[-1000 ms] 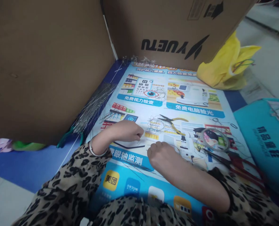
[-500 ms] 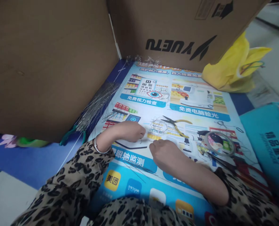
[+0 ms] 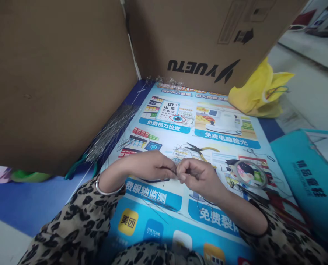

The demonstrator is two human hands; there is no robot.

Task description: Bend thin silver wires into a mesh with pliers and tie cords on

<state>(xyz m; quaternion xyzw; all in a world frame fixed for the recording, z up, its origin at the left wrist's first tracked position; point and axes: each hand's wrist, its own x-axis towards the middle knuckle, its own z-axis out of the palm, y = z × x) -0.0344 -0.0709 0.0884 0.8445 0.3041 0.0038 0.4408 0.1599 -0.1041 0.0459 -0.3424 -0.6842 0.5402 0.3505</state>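
My left hand (image 3: 149,167) and my right hand (image 3: 195,173) meet fingertip to fingertip just above a printed poster (image 3: 224,143) laid flat. Both hands are pinched closed on a thin piece of wire (image 3: 176,174) held between them; it is barely visible. A silver bangle (image 3: 104,189) circles my left wrist. Leopard-print sleeves cover both arms. Yellow-handled pliers (image 3: 205,150) lie on the poster just beyond my hands, next to a small tangle of wire (image 3: 180,152).
Large cardboard boxes (image 3: 202,33) wall the back and left. A bundle of straight thin wires (image 3: 110,129) leans by the left box. A tape roll (image 3: 249,172) and red-handled tool (image 3: 288,209) lie right. A yellow bag (image 3: 259,92) and teal bag (image 3: 310,176) sit further right.
My hands have lifted off the poster and come together, fingertips now pinching a thin wire between them. The camera view tilted slightly.
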